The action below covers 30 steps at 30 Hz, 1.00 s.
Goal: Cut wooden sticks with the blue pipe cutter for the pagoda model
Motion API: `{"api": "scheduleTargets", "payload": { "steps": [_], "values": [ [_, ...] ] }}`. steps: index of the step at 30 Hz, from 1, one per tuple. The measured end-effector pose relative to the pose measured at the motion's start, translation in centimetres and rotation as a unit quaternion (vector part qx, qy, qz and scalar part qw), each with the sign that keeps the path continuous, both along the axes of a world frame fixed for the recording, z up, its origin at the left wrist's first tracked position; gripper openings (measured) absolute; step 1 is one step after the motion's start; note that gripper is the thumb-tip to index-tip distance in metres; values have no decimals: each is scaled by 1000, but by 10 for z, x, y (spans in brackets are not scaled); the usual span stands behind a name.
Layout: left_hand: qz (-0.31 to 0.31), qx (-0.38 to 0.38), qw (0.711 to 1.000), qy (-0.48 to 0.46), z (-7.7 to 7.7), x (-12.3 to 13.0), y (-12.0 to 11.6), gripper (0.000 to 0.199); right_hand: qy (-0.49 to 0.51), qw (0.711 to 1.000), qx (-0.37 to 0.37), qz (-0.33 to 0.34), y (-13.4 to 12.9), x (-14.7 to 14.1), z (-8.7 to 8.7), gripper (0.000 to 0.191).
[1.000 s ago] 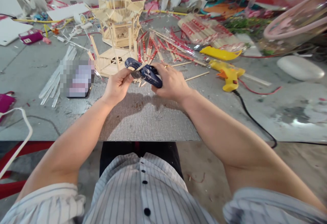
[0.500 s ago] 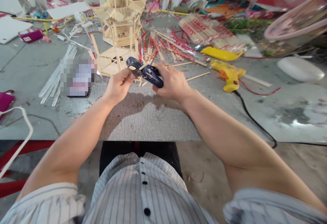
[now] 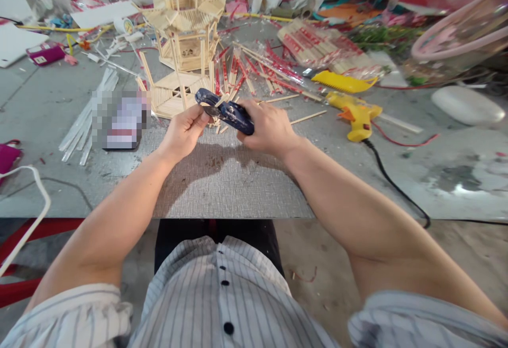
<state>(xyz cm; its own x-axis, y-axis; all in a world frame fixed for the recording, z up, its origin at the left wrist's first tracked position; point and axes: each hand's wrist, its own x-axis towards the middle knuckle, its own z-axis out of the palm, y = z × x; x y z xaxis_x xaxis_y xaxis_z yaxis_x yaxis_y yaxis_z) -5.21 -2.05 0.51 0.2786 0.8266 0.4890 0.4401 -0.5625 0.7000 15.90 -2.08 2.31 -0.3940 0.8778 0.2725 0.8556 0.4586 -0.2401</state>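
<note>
My right hand (image 3: pixel 272 125) is wrapped round the handles of a dark blue hand cutter (image 3: pixel 238 117), held just above the table. The cutter's jaws point left toward my left hand (image 3: pixel 182 130), whose thumb and fingers are pinched together beside the blade (image 3: pixel 211 110). A thin wooden stick (image 3: pixel 222 100) lies across the jaws and slants toward those fingers; its pinched end is hidden. Just behind my left hand stands a hexagonal stick base (image 3: pixel 166 99) with upright posts. Farther back rises a tiered pagoda model (image 3: pixel 186 25) of similar sticks.
A yellow glue gun (image 3: pixel 357 120) with a black cord and a yellow-handled tool (image 3: pixel 343 82) lie on the right. Clear glue sticks (image 3: pixel 85 120) and a phone (image 3: pixel 125 123) are on the left. Wrapped chopsticks (image 3: pixel 317 46), a white mouse-shaped object (image 3: pixel 466 105) and plastic clutter surround the models.
Almost nothing differs. Both hands and the cutter hold nearly the same pose; the whole view has shifted very slightly.
</note>
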Motion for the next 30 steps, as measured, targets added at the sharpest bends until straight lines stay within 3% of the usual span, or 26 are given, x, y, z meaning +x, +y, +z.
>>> {"api": "scheduleTargets", "payload": {
  "steps": [8,15,18,21,25,27,30],
  "values": [
    [-8,-28,1000,0,0,-1,4,50,-64,996,-41,-36,-7,-2,15,43],
    [4,-145,989,33,9,10,-3,35,-83,985,-142,-47,-19,0,31,17],
    [32,-142,987,63,8,13,-4,30,-72,977,-192,-53,-22,-4,36,10],
    [64,-133,983,106,8,14,-4,22,-35,948,-304,-82,-23,-11,38,17],
    [77,-149,968,186,8,15,-2,20,98,876,-457,-116,-21,-14,32,20],
    [78,-150,965,202,8,16,0,20,131,857,-482,-125,-19,-13,29,17],
    [77,-149,964,204,7,17,3,18,137,858,-479,-130,-19,-13,28,14]
  ]
}}
